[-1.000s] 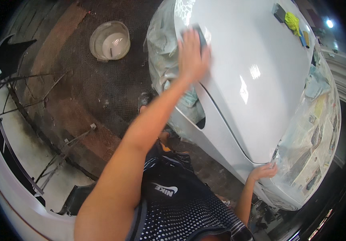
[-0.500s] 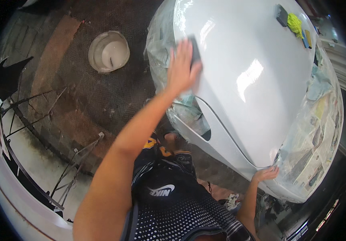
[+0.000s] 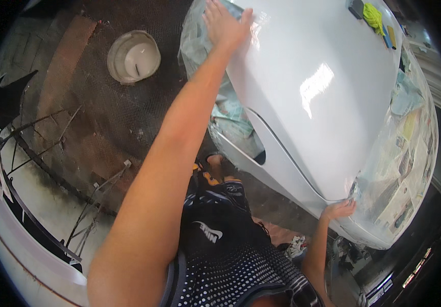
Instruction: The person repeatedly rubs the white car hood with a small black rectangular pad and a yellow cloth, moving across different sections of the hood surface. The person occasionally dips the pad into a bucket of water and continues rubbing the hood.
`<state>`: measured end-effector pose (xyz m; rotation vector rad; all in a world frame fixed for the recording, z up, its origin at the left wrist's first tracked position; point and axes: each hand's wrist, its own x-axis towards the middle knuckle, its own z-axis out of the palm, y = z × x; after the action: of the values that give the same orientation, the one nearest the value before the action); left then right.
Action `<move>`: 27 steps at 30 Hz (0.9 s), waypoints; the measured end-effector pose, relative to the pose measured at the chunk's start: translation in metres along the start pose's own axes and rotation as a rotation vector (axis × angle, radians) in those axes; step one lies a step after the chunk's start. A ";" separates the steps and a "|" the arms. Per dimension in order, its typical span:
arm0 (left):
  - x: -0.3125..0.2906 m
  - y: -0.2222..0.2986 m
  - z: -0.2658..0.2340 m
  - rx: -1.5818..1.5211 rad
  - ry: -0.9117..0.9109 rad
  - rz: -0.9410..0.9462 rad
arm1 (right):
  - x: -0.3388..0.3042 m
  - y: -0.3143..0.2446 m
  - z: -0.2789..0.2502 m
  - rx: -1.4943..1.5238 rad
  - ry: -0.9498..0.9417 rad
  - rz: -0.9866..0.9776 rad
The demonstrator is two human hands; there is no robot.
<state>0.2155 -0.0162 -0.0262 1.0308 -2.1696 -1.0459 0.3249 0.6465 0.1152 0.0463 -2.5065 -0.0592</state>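
Note:
A pale, glossy car hood fills the upper right. My left arm stretches far up to the hood's left edge, where my left hand presses a grey sanding block against the surface. Most of that block is hidden under the palm and the top of the picture. Lower right, my right hand leans on the car body just below the hood's corner, fingers extended and holding nothing. Between the hands runs the fender, with a dark gap along the hood.
Masking film over newspaper covers the windshield side; more film hangs at the front. A dark block, a yellow-green cloth and a blue scraper lie on the hood. A bucket and thin metal stand occupy the left floor.
My left hand has slid the sanding block forward along the hood's edge, up the picture, and the arm has straightened. My right hand stays at the hood's corner. The view has shifted slightly.

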 end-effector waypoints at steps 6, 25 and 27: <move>-0.212 0.086 -0.009 -0.033 -0.188 -0.147 | -0.017 0.016 -0.009 0.020 0.047 -0.001; -0.195 0.085 -0.001 -0.122 0.014 -0.473 | -0.005 0.001 0.001 0.130 0.114 -0.127; -0.188 0.093 -0.003 -0.137 0.072 -0.502 | -0.006 0.000 0.001 0.172 0.121 -0.158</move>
<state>0.2885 0.1726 0.0290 1.5641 -1.7909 -1.3278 0.3290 0.6467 0.1113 0.3089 -2.3764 0.0915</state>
